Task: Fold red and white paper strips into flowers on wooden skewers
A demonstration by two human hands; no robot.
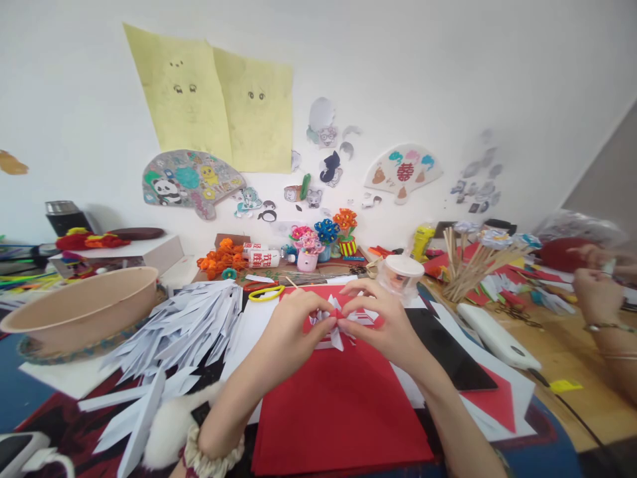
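My left hand [291,328] and my right hand [385,322] meet over a sheet of red paper [338,405]. Both pinch a small folded piece of white and red paper [338,324] between their fingertips, held just above the sheet. A heap of white folded paper pieces [174,332] lies to the left of my left hand. A clear plastic jar with a white lid [402,273] stands just behind my right hand.
A tan bowl [74,305] sits at the left. Yellow-handled scissors [266,292], glue sticks [263,257] and small paper flower pots [323,242] stand at the back. A bundle of wooden sticks [468,262] and a white case [497,335] lie right. Another person's hands [597,292] work at far right.
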